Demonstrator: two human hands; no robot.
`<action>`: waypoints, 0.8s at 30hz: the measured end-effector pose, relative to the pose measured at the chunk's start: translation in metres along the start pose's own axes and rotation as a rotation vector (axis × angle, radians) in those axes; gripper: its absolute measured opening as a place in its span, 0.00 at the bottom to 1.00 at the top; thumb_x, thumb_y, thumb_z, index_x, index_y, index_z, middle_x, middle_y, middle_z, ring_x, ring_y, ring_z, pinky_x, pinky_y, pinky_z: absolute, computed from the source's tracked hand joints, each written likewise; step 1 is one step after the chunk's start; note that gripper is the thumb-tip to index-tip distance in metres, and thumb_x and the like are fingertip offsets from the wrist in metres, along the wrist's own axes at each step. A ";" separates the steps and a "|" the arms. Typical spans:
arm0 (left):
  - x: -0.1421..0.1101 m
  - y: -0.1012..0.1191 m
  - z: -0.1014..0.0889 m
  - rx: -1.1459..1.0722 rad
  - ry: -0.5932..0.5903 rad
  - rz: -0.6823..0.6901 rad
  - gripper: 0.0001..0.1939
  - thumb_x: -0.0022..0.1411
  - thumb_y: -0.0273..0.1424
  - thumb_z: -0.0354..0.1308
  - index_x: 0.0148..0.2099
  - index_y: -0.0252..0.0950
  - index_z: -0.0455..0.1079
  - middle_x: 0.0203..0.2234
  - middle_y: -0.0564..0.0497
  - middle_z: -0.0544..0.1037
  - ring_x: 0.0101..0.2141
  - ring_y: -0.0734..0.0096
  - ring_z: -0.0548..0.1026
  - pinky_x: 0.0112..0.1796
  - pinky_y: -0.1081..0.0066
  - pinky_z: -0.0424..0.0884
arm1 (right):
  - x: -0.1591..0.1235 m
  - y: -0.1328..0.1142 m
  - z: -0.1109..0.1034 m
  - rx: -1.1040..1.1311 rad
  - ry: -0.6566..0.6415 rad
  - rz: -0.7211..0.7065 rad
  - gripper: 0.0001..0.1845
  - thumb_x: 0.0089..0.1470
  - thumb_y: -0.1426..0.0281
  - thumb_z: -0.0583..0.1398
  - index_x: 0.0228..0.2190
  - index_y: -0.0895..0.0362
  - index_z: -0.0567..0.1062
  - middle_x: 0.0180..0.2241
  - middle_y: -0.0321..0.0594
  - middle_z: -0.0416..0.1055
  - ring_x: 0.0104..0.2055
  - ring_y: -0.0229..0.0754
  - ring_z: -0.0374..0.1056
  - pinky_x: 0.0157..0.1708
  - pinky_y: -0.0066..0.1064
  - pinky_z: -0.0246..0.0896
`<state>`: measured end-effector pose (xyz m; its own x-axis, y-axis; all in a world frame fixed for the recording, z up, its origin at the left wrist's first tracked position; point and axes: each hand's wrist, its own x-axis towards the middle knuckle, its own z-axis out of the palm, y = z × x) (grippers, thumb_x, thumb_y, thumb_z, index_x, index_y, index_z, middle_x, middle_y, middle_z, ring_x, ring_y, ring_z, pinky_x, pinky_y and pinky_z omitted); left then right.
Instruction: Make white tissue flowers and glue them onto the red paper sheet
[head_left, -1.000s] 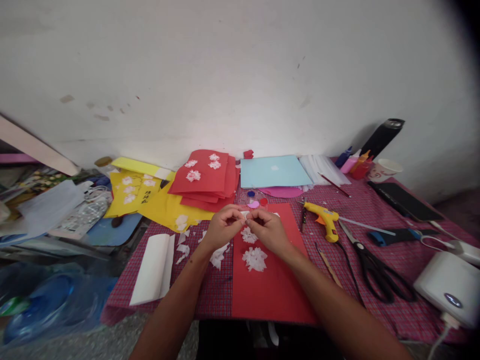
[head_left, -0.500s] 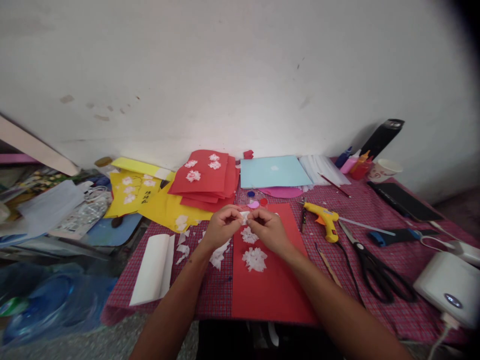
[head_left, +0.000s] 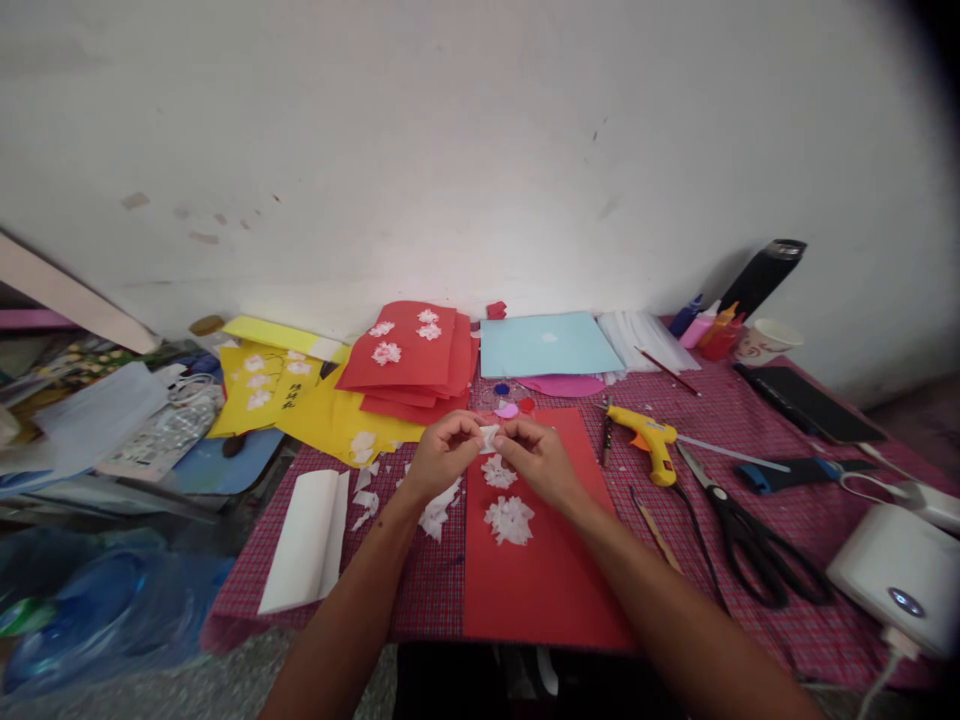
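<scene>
Both hands meet over the upper part of a red sheet of paper point(head_left: 551, 590). A small piece of white tissue paper point(head_left: 488, 437) is pinched between them, my left hand point(head_left: 448, 452) on one side and my right hand point(head_left: 536, 455) on the other. Just below the fingers, a white paper flower point(head_left: 497, 473) lies on the red sheet, partly covered by my right hand. Nearer to me sits a larger paper flower point(head_left: 509, 520). Torn white scraps point(head_left: 439, 512) are scattered to the left of the sheet.
A folded white paper point(head_left: 304, 540) lies at the left. Red cards with flowers point(head_left: 409, 350) and a light blue sheet point(head_left: 547, 343) are at the back. To the right are a yellow glue gun point(head_left: 649, 436), black-handled scissors point(head_left: 757, 550), a white device point(head_left: 900, 575) and paint bottles point(head_left: 701, 325).
The white tissue between my fingertips has shifted slightly and shows a little more. Both hands stay in nearly the same place.
</scene>
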<state>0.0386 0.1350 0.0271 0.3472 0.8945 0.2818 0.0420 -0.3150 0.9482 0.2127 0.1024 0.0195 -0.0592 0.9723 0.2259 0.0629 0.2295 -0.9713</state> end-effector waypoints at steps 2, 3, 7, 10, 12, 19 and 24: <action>0.000 -0.001 0.000 0.015 -0.009 0.024 0.04 0.58 0.28 0.61 0.30 0.35 0.71 0.40 0.45 0.76 0.44 0.64 0.75 0.46 0.67 0.68 | 0.000 -0.001 0.000 -0.019 0.007 -0.001 0.12 0.54 0.61 0.63 0.27 0.57 0.72 0.23 0.32 0.64 0.24 0.35 0.56 0.24 0.28 0.51; 0.000 -0.001 0.001 0.020 -0.015 0.035 0.04 0.58 0.28 0.61 0.31 0.35 0.71 0.41 0.45 0.76 0.44 0.64 0.75 0.46 0.67 0.68 | 0.000 -0.001 0.001 -0.037 0.019 -0.003 0.12 0.53 0.61 0.63 0.27 0.57 0.72 0.23 0.32 0.64 0.24 0.35 0.56 0.24 0.28 0.51; -0.001 0.000 0.001 0.019 -0.045 0.051 0.05 0.59 0.29 0.61 0.31 0.35 0.72 0.42 0.45 0.76 0.44 0.65 0.75 0.46 0.67 0.68 | 0.001 0.003 0.002 -0.102 0.073 -0.007 0.10 0.52 0.66 0.61 0.23 0.56 0.69 0.22 0.32 0.63 0.24 0.36 0.56 0.24 0.28 0.51; -0.001 0.000 -0.001 0.018 -0.041 0.045 0.04 0.58 0.28 0.61 0.30 0.35 0.71 0.42 0.45 0.76 0.44 0.65 0.74 0.45 0.68 0.68 | 0.002 0.006 0.002 -0.089 0.087 0.004 0.09 0.51 0.68 0.60 0.23 0.56 0.68 0.21 0.31 0.63 0.23 0.36 0.56 0.24 0.28 0.51; -0.001 0.000 -0.002 0.003 -0.027 0.030 0.04 0.57 0.27 0.60 0.30 0.35 0.71 0.41 0.46 0.76 0.43 0.65 0.74 0.44 0.68 0.68 | 0.002 0.006 0.002 -0.084 0.098 0.002 0.09 0.51 0.68 0.60 0.22 0.55 0.67 0.21 0.31 0.62 0.23 0.36 0.56 0.23 0.28 0.51; -0.001 -0.001 -0.002 0.044 -0.052 0.049 0.06 0.58 0.33 0.64 0.35 0.36 0.72 0.42 0.46 0.75 0.44 0.63 0.74 0.45 0.67 0.69 | -0.002 0.006 0.003 -0.379 0.143 -0.308 0.08 0.55 0.72 0.59 0.25 0.55 0.68 0.25 0.35 0.66 0.28 0.39 0.61 0.30 0.31 0.54; -0.001 -0.004 -0.001 0.160 -0.037 0.085 0.04 0.60 0.31 0.63 0.35 0.36 0.74 0.42 0.46 0.76 0.46 0.63 0.74 0.48 0.66 0.69 | -0.003 0.005 0.003 -0.460 0.129 -0.432 0.08 0.59 0.73 0.58 0.27 0.54 0.69 0.27 0.37 0.67 0.30 0.40 0.62 0.33 0.33 0.56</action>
<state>0.0369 0.1355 0.0233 0.3900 0.8510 0.3518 0.1581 -0.4383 0.8848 0.2099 0.1001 0.0135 -0.0561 0.7790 0.6246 0.4827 0.5688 -0.6660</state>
